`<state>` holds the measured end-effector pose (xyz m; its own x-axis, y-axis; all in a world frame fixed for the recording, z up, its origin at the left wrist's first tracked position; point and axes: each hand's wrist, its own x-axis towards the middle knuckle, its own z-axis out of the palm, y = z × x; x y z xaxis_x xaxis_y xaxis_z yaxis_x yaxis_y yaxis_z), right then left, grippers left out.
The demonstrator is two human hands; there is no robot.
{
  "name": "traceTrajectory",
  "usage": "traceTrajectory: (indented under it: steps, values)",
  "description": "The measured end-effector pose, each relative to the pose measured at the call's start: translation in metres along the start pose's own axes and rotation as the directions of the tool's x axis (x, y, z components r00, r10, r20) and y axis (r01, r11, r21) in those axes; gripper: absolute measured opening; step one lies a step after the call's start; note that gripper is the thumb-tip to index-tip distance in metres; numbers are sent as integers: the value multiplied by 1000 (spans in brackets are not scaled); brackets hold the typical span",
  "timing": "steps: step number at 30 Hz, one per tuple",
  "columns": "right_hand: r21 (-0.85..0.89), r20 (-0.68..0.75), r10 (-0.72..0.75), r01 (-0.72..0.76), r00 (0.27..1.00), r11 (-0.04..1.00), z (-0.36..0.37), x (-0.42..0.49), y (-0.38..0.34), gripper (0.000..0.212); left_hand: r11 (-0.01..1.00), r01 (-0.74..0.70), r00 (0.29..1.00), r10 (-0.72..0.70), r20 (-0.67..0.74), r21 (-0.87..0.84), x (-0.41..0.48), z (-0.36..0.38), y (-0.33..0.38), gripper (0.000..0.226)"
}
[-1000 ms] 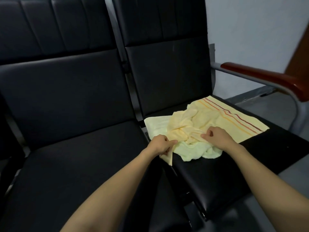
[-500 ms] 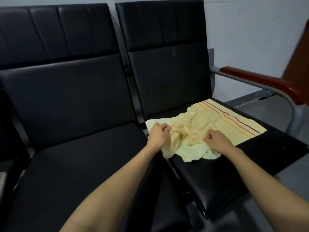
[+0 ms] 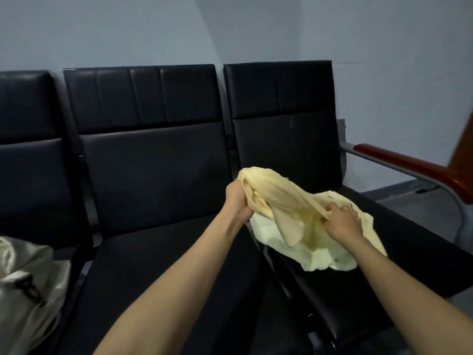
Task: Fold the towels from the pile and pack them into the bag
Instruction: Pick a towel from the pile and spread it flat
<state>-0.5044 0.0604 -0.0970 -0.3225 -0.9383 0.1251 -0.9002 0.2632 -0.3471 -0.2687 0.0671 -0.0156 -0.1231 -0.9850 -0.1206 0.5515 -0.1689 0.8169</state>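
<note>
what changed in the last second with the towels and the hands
Both hands have lifted the yellow towel up off the seat: the left hand grips one bunched end raised high, the right hand grips an edge lower down. The pale green towel stays lying there under it.

Towel [image 3: 276, 193] — soft butter yellow, plain where it shows, deeper yellow in the shaded folds.
Second towel [image 3: 330, 262], beneath it — paler, a washed-out greenish yellow, also plain.
Bag [image 3: 23, 272]: off-white to light grey, with a black buckle [image 3: 28, 288].
Chairs [image 3: 153, 162]: black throughout, slightly glossy, the backs divided into panels by seams.
Armrest [image 3: 409, 163]: reddish-brown top on a grey metal bar [image 3: 348, 149].
Wall [image 3: 128, 29]: pale blue-grey, unpatterned.
Floor [image 3: 399, 192]: grey.
</note>
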Motion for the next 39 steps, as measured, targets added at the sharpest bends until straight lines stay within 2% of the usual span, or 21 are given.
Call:
traceTrajectory:
  steps: [4,6,7,9,11,13,17,20,22,23,25,26,27,29,30,35,37,39]
  values:
    - [188,-3,-72,71,997,980,-20,-10,-42,24,993,-85,996,83,-29,-79,-31,-8,53,30]
    - [384,41,-70,49,997,922,-32,-19,-80,27,988,-115,992,108,-69,-108,-49,-17,78,29]
    - [535,103,-63,-2,993,845,-37,-22,-96,27,978,-84,996,73,-59,-193,-52,-20,85,30]
    - [787,272,-127,-145,954,600,-47,-35,-136,29,943,-54,997,30,-76,-329,-62,-35,105,36]
    - [901,343,-259,-238,903,362,-57,-47,-174,32,913,-105,994,83,-71,-394,-72,-49,124,41]
    - [935,352,-380,-306,855,178,-65,-55,-209,33,887,-179,984,152,-96,-425,-84,-64,143,39]
    - [928,242,-606,-363,758,-82,-66,-66,-271,28,875,-326,942,268,-203,-358,-110,-94,175,33]
    - [885,191,-708,-432,680,-176,-56,-70,-303,32,882,-439,883,389,-263,-170,-127,-109,185,18]
    - [888,222,-723,-442,654,-126,-40,-67,-317,36,891,-454,858,434,-274,-13,-135,-117,181,24]
    - [917,272,-684,-398,677,-28,-27,-62,-321,36,894,-440,855,444,-267,78,-134,-122,175,25]
    - [921,371,-549,-222,749,319,1,-57,-322,41,908,-334,889,393,-236,254,-123,-138,153,22]
    - [862,401,-480,-144,781,485,15,-55,-317,50,919,-236,930,308,-199,316,-116,-147,138,22]
    - [803,423,-421,-117,803,584,28,-54,-311,55,920,-114,969,186,-163,375,-107,-158,123,23]
    - [743,456,-346,-137,820,656,44,-58,-294,52,870,84,988,-9,-155,486,-93,-180,95,33]
    - [716,475,-346,-127,809,686,48,-63,-286,46,837,141,982,-52,-180,528,-89,-190,83,36]
    - [535,622,-432,50,653,844,76,-97,-260,25,780,266,918,-24,-397,566,-78,-250,45,28]
    - [478,641,-460,150,614,866,96,-109,-255,26,679,332,900,-20,-435,655,-82,-265,30,13]
    - [423,643,-487,257,591,869,116,-121,-250,26,532,403,885,-21,-465,744,-87,-273,16,10]
